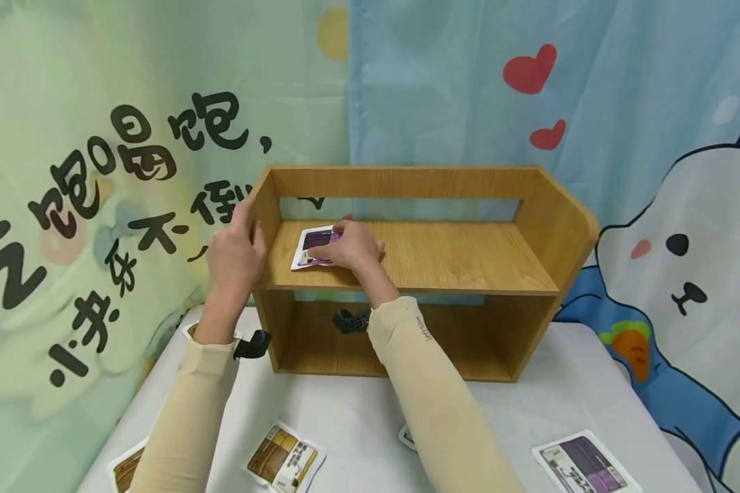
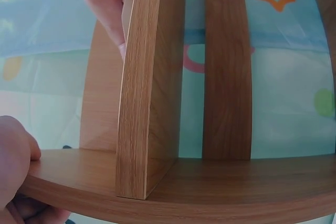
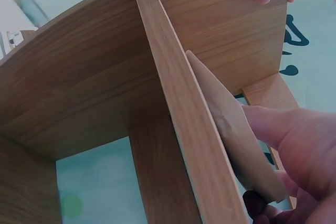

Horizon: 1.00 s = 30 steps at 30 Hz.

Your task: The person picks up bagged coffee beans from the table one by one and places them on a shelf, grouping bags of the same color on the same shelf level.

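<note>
Pouch (image 1: 311,238), purple and white, is positioned over the left part of the upper board (image 1: 469,253), tilted; contact with the board cannot be confirmed. Right hand (image 1: 354,245): grip closed on the pouch, thumb and fingers around it. Left hand (image 1: 236,259): grip curled around the left side panel (image 1: 270,212). Brown pouch (image 1: 284,457): face up on the white surface (image 1: 351,418).

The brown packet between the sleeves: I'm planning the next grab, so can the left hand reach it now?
Probably yes: nothing covers the packet, though the left hand would first have to let go of the shelf.
</note>
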Motion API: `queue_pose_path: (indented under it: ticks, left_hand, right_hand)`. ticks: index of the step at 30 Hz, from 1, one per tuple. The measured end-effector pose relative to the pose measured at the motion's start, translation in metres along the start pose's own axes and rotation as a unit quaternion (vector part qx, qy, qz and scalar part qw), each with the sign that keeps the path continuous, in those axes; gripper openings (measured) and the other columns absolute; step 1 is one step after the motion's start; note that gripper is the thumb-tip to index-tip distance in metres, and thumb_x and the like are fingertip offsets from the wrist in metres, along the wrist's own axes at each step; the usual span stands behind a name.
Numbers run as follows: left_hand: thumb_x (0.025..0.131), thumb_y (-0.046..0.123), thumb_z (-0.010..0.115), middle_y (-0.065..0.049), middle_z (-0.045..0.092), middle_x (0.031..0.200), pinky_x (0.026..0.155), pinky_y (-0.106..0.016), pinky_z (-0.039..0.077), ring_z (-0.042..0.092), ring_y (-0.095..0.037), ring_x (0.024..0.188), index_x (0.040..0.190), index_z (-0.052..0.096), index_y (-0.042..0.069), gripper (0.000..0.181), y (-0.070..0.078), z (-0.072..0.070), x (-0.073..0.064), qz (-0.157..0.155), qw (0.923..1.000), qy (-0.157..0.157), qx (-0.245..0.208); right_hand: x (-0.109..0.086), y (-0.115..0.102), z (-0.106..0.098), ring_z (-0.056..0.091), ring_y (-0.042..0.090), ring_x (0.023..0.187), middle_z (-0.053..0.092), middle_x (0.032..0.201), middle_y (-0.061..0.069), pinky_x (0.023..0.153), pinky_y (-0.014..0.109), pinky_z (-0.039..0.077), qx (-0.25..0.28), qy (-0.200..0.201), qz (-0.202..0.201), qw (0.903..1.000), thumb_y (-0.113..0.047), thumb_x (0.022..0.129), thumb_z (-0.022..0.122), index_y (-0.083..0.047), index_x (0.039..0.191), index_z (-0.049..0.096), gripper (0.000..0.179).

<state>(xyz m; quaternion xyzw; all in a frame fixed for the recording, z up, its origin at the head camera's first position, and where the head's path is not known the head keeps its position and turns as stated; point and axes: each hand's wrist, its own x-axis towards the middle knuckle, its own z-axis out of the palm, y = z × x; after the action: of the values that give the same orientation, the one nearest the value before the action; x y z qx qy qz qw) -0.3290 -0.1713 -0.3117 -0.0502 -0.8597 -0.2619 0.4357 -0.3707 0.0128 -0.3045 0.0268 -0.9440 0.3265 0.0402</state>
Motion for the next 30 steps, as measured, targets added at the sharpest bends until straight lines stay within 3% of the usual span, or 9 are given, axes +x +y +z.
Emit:
queue_pose_path:
  ticks: [11, 15, 19, 23, 30]
  left_hand:
    - [0.097, 0.011, 0.057, -0.024, 0.069, 0.102, 0.059, -0.046, 0.053, 0.068, -0.038, 0.075, 0.136, 0.052, 0.010, 0.039, -0.002, 0.002, 0.000, 0.006, 1.0000, 0.003, 0.000]
    - [0.097, 0.011, 0.057, -0.024, 0.069, 0.102, 0.058, -0.046, 0.053, 0.068, -0.038, 0.074, 0.136, 0.052, 0.010, 0.039, -0.003, 0.001, 0.000, 0.004, 1.0000, 0.003, 0.002]
    - [0.097, 0.011, 0.057, -0.024, 0.069, 0.103, 0.058, -0.046, 0.053, 0.068, -0.038, 0.073, 0.135, 0.052, 0.010, 0.039, -0.002, 0.001, 0.000, 0.006, 1.0000, 0.001, 0.003]
    - [0.097, 0.012, 0.057, -0.024, 0.069, 0.102, 0.055, -0.045, 0.052, 0.067, -0.037, 0.070, 0.135, 0.052, 0.011, 0.039, -0.002, 0.001, 0.000, 0.002, 1.0000, 0.001, 0.004]
    - [0.097, 0.012, 0.057, -0.024, 0.069, 0.098, 0.055, -0.047, 0.051, 0.066, -0.039, 0.068, 0.134, 0.053, 0.011, 0.037, -0.002, -0.001, 0.000, 0.001, 1.0000, 0.005, 0.001]
  right_hand:
    - [-0.001, 0.004, 0.002, 0.051, 0.023, 0.096, 0.061, 0.117, 0.001, 0.081, 0.043, 0.031, -0.029, 0.013, 0.013, 0.9994, -0.061, 0.067, 0.079, -0.022, 0.128, 0.063, 0.074]
    - [-0.001, 0.005, 0.004, 0.048, 0.025, 0.100, 0.057, 0.118, 0.007, 0.081, 0.043, 0.031, -0.023, 0.022, 0.010, 0.9994, -0.063, 0.068, 0.077, -0.023, 0.131, 0.060, 0.077]
    - [-0.006, 0.009, 0.000, 0.046, 0.027, 0.110, 0.051, 0.125, 0.011, 0.086, 0.045, 0.031, 0.011, 0.045, 0.000, 0.9989, -0.064, 0.074, 0.072, -0.025, 0.136, 0.055, 0.075]
    - [-0.016, 0.012, -0.010, 0.048, 0.025, 0.117, 0.055, 0.127, 0.009, 0.092, 0.046, 0.033, 0.072, 0.073, -0.024, 0.9944, -0.053, 0.083, 0.070, -0.019, 0.129, 0.061, 0.058]
    - [-0.049, 0.029, -0.041, 0.056, 0.027, 0.102, 0.063, 0.109, 0.009, 0.082, 0.044, 0.044, 0.140, 0.095, -0.062, 0.9837, -0.035, 0.089, 0.069, -0.009, 0.116, 0.068, 0.038]
